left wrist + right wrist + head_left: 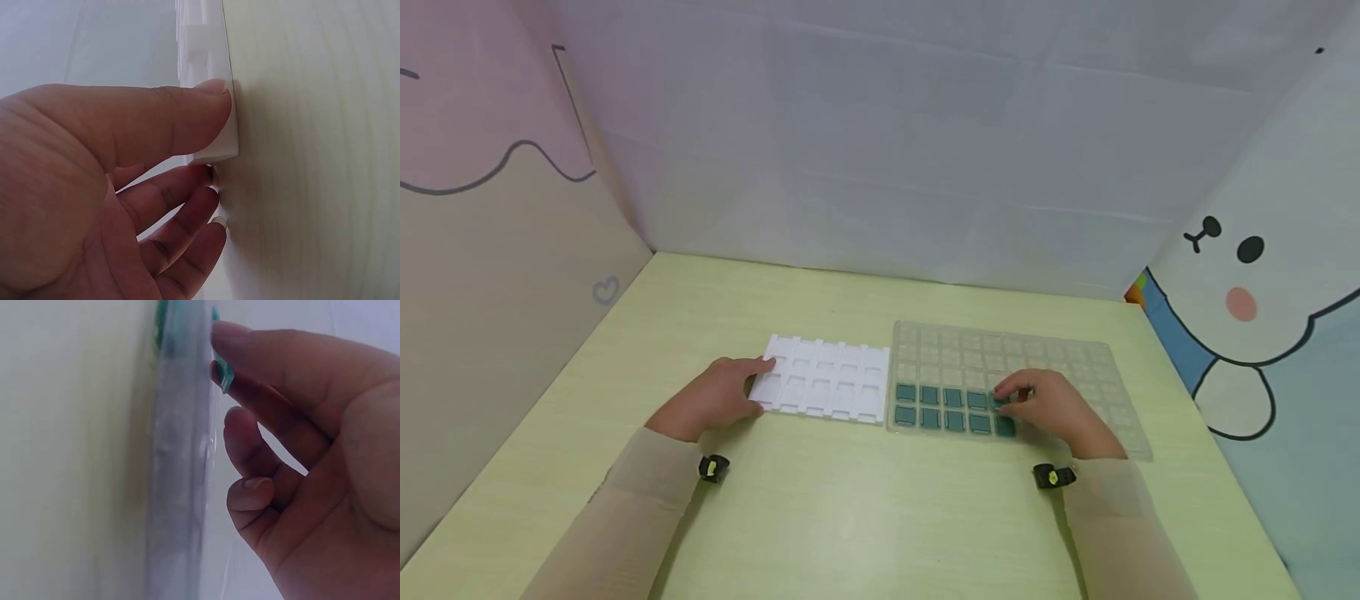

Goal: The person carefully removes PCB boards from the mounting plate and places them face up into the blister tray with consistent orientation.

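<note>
My left hand (728,392) grips the left end of a white plastic tray (822,377) with two rows of shallow pockets. In the left wrist view the thumb (209,112) presses the tray's side near its corner, with the other fingers bent close by. My right hand (1043,404) is over a clear plastic blister tray (1075,358). Between its thumb and index finger it pinches a small green square chip (223,376), tilted at the tray's surface. Several similar green chips (954,420) sit in the two near rows on the clear tray's left side.
Both trays lie side by side on a pale wood-grain table (850,508), their neighbouring edges close together. A white sheet (887,167) hangs behind the table. Printed cartoon panels (1240,367) stand along the left and right sides.
</note>
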A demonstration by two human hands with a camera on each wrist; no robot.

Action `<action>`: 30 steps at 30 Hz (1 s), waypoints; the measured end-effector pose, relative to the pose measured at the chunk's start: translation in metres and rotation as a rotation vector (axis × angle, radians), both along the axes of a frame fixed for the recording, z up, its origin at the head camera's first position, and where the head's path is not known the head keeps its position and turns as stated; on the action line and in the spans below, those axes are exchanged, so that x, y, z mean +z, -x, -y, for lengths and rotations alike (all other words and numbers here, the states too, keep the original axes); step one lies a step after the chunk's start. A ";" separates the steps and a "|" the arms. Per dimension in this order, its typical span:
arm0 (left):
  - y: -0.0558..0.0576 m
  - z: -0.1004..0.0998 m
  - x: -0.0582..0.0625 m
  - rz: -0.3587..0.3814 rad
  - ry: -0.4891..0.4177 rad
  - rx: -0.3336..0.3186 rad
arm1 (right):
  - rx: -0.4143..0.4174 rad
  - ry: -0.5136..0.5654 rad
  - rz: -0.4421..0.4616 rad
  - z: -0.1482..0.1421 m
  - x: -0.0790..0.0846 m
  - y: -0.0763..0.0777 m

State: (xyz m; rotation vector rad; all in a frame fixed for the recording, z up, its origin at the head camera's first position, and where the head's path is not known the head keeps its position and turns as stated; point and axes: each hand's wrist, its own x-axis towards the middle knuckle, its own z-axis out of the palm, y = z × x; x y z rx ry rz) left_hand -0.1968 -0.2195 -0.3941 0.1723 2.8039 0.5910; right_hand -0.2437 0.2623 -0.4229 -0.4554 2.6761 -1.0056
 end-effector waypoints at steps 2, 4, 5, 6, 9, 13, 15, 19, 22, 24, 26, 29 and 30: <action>0.001 0.000 0.000 0.000 0.002 0.002 | 0.002 -0.010 -0.007 0.000 0.001 0.000; 0.001 0.000 -0.001 0.001 0.004 0.004 | -0.001 -0.017 -0.009 0.000 0.002 -0.001; 0.001 0.000 -0.002 0.001 0.005 0.004 | 0.005 -0.019 -0.012 0.000 0.002 -0.001; 0.002 0.001 -0.002 0.001 0.007 0.004 | 0.004 -0.019 -0.011 0.000 0.003 -0.001; 0.001 0.001 -0.004 -0.001 0.007 0.005 | 0.000 -0.023 -0.013 0.001 0.003 -0.002; 0.000 0.002 -0.005 -0.002 0.009 0.008 | 0.000 -0.035 -0.019 0.001 0.004 -0.002; 0.000 0.002 -0.005 -0.001 0.009 0.010 | -0.001 -0.042 -0.021 0.001 0.004 -0.002; -0.001 0.002 -0.004 -0.001 0.007 0.016 | -0.003 -0.051 -0.021 0.002 0.005 -0.002; -0.002 0.001 -0.002 -0.004 0.003 0.014 | 0.001 -0.054 -0.014 0.002 0.006 -0.002; -0.002 0.001 -0.002 -0.005 0.003 0.010 | -0.003 -0.057 -0.011 0.002 0.006 -0.001; -0.002 0.001 -0.001 -0.007 0.003 0.007 | -0.002 -0.059 -0.009 0.002 0.006 -0.001; -0.003 0.001 0.000 -0.009 0.002 0.004 | -0.009 -0.058 -0.004 0.003 0.005 -0.001; -0.003 0.001 0.000 -0.009 0.001 0.004 | -0.011 -0.059 -0.002 0.003 0.005 -0.001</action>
